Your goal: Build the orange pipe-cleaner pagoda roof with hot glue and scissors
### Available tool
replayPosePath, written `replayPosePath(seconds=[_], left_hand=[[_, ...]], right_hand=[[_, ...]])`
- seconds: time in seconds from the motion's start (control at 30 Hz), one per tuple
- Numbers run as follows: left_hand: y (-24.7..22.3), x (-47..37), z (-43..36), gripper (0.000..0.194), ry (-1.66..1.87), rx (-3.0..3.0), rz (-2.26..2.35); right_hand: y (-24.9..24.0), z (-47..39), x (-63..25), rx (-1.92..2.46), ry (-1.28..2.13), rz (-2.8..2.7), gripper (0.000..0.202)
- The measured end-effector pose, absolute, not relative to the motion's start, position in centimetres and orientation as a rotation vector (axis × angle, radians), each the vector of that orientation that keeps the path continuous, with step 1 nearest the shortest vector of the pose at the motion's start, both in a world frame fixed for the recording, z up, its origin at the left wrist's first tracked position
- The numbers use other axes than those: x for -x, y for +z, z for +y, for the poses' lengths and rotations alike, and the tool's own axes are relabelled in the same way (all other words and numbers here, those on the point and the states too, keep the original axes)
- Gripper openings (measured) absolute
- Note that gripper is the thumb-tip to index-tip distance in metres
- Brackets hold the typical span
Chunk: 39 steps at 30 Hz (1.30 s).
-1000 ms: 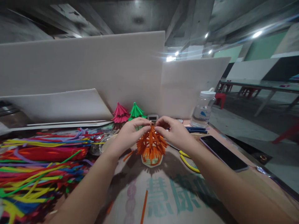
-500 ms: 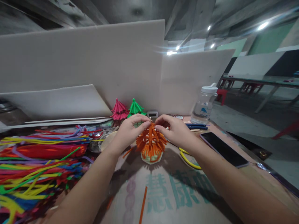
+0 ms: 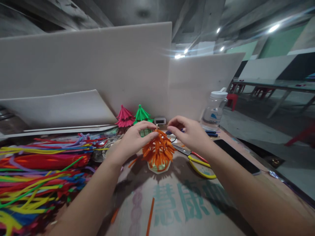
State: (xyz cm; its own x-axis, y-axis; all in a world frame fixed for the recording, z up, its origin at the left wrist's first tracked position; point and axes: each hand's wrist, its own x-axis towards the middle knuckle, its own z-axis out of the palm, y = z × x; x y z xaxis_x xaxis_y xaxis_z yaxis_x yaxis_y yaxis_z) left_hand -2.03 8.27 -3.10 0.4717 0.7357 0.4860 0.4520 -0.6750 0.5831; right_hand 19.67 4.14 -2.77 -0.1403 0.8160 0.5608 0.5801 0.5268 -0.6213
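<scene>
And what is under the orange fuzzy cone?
Under the orange fuzzy cone, the front of a pale, flat, angular base shows; the cone covers its rear.

Feed's pretty dim and grey on my end, with the ceiling (image 3: 142, 8) sunk in murk and the lamps (image 3: 274, 28) at upper right flaring into pale bluish streaks. I'm getting soft dark shadows across the tabletop (image 3: 187, 226) on the camera side, including a fringed one below the orange model (image 3: 158, 150). The wide lens stretches stuff near the edges, and the red stool (image 3: 301, 137) at far right is basically a smear.
</scene>
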Motion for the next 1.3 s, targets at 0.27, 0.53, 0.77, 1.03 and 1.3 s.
replayPosePath(seconds=[0.27, 0.53, 0.77, 1.03, 1.3], left_hand=[[-3.0, 2.4, 8.7, 0.026, 1.040, -2.336, 0.996], [-3.3, 2.1, 8.8, 0.025, 1.042, -2.293, 0.961], [-3.5, 2.1, 8.8, 0.027, 1.081, -2.242, 0.937], [-3.6, 2.4, 8.4, 0.034, 0.987, -2.261, 1.004], [-3.4, 1.8, 8.2, 0.023, 1.082, -2.218, 0.956]], right_hand=[[-1.2, 3.9, -21.7, 1.224, 0.167, -1.678, 0.013], [-1.7, 4.3, -21.3, 1.184, 0.224, -1.715, 0.013], [-2.1, 4.1, -20.7, 1.195, 0.314, -1.787, 0.014], [-2.3, 4.2, -20.5, 1.189, 0.342, -1.834, 0.014], [-2.4, 4.0, -20.0, 1.178, 0.315, -1.875, 0.013]])
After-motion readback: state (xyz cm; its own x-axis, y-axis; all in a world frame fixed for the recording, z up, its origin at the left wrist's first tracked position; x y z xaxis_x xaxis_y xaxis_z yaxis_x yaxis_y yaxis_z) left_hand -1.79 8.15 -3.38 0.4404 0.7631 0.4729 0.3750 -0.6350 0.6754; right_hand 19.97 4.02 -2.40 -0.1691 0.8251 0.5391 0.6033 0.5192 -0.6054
